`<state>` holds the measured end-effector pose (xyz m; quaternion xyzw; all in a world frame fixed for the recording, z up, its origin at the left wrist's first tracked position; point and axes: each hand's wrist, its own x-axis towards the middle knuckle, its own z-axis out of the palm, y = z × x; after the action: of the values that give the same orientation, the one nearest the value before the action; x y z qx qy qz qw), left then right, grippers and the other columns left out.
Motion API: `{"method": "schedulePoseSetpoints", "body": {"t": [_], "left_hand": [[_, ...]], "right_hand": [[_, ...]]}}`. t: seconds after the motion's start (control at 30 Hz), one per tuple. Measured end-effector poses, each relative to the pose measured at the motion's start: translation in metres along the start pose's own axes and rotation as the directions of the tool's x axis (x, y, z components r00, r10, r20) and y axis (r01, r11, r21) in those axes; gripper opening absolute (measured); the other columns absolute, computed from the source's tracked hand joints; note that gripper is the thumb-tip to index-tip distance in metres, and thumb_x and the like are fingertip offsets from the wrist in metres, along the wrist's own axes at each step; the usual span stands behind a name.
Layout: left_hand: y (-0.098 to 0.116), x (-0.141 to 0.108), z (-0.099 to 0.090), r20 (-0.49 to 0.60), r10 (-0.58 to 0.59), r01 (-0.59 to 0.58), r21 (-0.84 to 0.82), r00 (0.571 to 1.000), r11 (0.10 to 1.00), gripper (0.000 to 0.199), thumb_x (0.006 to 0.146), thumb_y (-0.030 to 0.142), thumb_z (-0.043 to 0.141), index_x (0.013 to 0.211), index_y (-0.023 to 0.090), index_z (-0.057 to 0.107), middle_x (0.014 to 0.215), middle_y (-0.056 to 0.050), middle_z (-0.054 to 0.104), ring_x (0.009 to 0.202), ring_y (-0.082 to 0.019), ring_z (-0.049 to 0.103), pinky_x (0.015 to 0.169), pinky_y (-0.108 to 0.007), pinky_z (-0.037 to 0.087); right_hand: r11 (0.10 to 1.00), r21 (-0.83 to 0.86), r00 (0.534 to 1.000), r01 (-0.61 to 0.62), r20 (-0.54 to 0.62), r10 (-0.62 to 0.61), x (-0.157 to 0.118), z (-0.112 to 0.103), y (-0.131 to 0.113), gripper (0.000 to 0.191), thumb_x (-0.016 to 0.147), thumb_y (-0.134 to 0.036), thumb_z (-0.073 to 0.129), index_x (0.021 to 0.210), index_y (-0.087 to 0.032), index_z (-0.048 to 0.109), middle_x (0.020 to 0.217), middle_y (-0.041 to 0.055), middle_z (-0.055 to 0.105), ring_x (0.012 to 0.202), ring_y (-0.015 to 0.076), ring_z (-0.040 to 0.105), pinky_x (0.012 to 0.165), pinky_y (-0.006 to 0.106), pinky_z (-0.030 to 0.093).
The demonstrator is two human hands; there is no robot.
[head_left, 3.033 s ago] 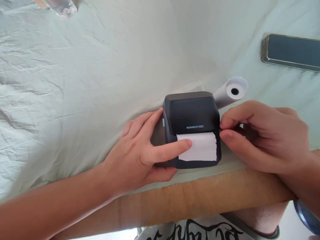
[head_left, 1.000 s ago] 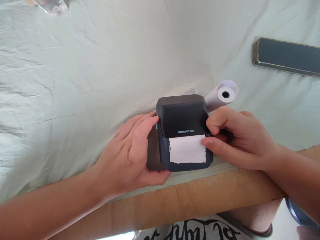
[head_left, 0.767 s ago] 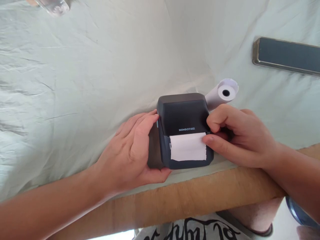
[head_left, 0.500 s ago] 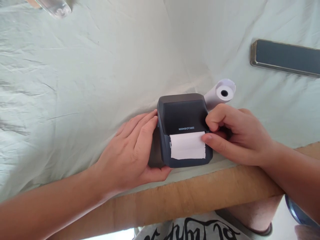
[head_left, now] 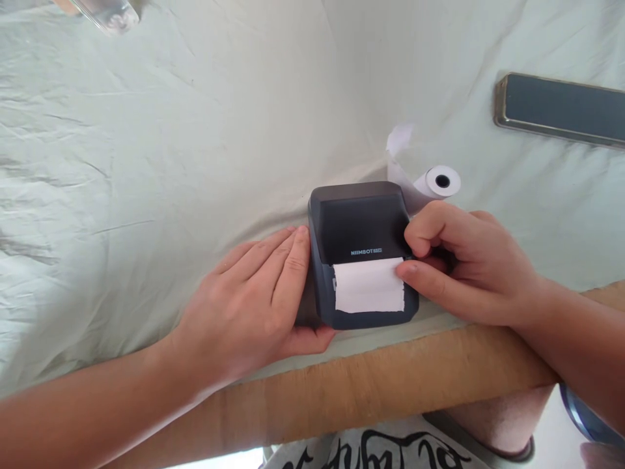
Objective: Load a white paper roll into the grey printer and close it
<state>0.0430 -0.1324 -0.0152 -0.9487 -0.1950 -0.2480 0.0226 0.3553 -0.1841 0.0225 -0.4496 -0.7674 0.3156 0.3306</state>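
Observation:
A dark label printer marked NIIMBOT sits on the pale cloth near the front edge. A short strip of white paper hangs out over its front. My left hand grips the printer's left side, fingers along the wall and thumb at the front corner. At the other side, my right hand has curled fingers against the printer's right edge, its thumb tip at the right margin of the strip; some fingers are hidden. Behind the printer lies a white paper roll with its loose end curling up.
A phone-like dark slab with a clear edge lies at the far right. Part of a clear object shows at the top left. The pale wrinkled cloth covers the table up to a wooden front edge.
The roll's loose end has sprung outward, away from the roll to the left. My left fingers have slid slightly nearer me along the printer. The printer appears slightly farther right.

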Motion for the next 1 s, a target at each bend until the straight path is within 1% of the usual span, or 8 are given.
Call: {"method": "schedulePoseSetpoints", "body": {"t": [0.1, 0.2, 0.33, 0.47, 0.53, 0.67, 0.87, 1.0], "left_hand": [[-0.004, 0.003, -0.006, -0.011, 0.019, -0.019, 0.052, 1.0, 0.998, 0.072, 0.13, 0.066, 0.043, 0.171, 0.01, 0.064, 0.141, -0.021, 0.093, 0.13, -0.04, 0.094, 0.103, -0.052, 0.083], [-0.008, 0.009, -0.015, 0.114, 0.059, -0.066, 0.06, 0.992, 0.996, 0.06, 0.131, 0.061, 0.05, 0.166, 0.015, 0.066, 0.138, -0.016, 0.094, 0.131, -0.037, 0.094, 0.099, -0.05, 0.084], [-0.009, 0.017, -0.02, 0.118, 0.101, -0.11, 0.072, 0.988, 0.991, 0.059, 0.128, 0.058, 0.058, 0.163, 0.012, 0.068, 0.13, -0.018, 0.095, 0.123, -0.041, 0.096, 0.086, -0.052, 0.085], [-0.007, 0.02, -0.016, 0.081, 0.098, -0.103, 0.061, 0.992, 0.993, 0.067, 0.121, 0.063, 0.07, 0.156, 0.007, 0.072, 0.123, -0.023, 0.095, 0.115, -0.044, 0.097, 0.079, -0.05, 0.084], [-0.007, 0.018, -0.015, 0.079, 0.075, -0.078, 0.037, 0.994, 0.996, 0.07, 0.118, 0.067, 0.072, 0.158, 0.01, 0.072, 0.126, -0.022, 0.095, 0.117, -0.045, 0.097, 0.082, -0.051, 0.084], [-0.01, 0.012, -0.011, 0.074, 0.055, -0.056, 0.007, 0.996, 0.998, 0.071, 0.12, 0.069, 0.069, 0.169, 0.018, 0.065, 0.136, -0.017, 0.095, 0.122, -0.043, 0.096, 0.085, -0.052, 0.084], [-0.002, 0.006, -0.003, -0.056, 0.001, 0.0, 0.021, 0.998, 1.0, 0.079, 0.126, 0.066, 0.056, 0.177, 0.005, 0.057, 0.137, -0.027, 0.093, 0.12, -0.044, 0.097, 0.088, -0.055, 0.083], [-0.001, 0.008, -0.005, -0.01, 0.056, -0.056, -0.015, 0.998, 0.998, 0.07, 0.126, 0.058, 0.065, 0.169, 0.003, 0.063, 0.137, -0.026, 0.093, 0.12, -0.04, 0.097, 0.092, -0.049, 0.083]], "right_hand": [[1.0, -0.02, 1.0, 0.005, -0.01, -0.005, 0.0, 0.002, 0.0, 0.034, 0.112, -0.012, 0.071, 0.104, -0.029, 0.043, 0.062, -0.0134, 0.04, 0.048, 0.0081, 0.029, 0.047, 0.029, 0.025], [1.0, -0.008, 1.0, 0.006, -0.03, -0.007, 0.001, 0.002, -0.001, 0.033, 0.112, -0.012, 0.07, 0.103, -0.029, 0.043, 0.062, -0.0133, 0.04, 0.047, 0.0078, 0.028, 0.046, 0.029, 0.024], [0.998, -0.013, 0.998, -0.061, 0.003, 0.061, 0.0, 0.004, -0.001, 0.032, 0.112, -0.018, 0.071, 0.099, -0.028, 0.044, 0.06, -0.0123, 0.039, 0.047, 0.0072, 0.027, 0.044, 0.03, 0.02], [1.0, -0.009, 0.994, 0.013, -0.109, -0.014, -0.003, 0.009, 0.003, 0.029, 0.11, -0.018, 0.07, 0.098, -0.028, 0.045, 0.059, -0.0138, 0.036, 0.046, 0.0071, 0.022, 0.044, 0.03, 0.02], [1.0, -0.001, 0.995, 0.021, -0.095, -0.021, -0.004, 0.009, 0.005, 0.031, 0.11, -0.017, 0.071, 0.099, -0.028, 0.044, 0.06, -0.0148, 0.038, 0.046, 0.0065, 0.024, 0.045, 0.029, 0.022], [0.988, 0.096, 0.991, -0.12, -0.046, 0.125, -0.006, 0.006, 0.008, 0.042, 0.108, -0.026, 0.079, 0.102, -0.03, 0.038, 0.066, -0.0132, 0.05, 0.048, 0.0079, 0.039, 0.045, 0.028, 0.032], [0.973, 0.131, 0.981, -0.192, -0.014, 0.195, -0.008, 0.003, 0.012, 0.043, 0.11, -0.026, 0.079, 0.106, -0.031, 0.036, 0.068, -0.0113, 0.052, 0.051, 0.0109, 0.043, 0.047, 0.03, 0.035], [0.983, 0.062, 0.985, -0.17, -0.024, 0.172, -0.011, 0.003, 0.015, 0.043, 0.111, -0.03, 0.08, 0.104, -0.03, 0.037, 0.068, -0.0102, 0.055, 0.053, 0.0112, 0.045, 0.047, 0.029, 0.036]]}}
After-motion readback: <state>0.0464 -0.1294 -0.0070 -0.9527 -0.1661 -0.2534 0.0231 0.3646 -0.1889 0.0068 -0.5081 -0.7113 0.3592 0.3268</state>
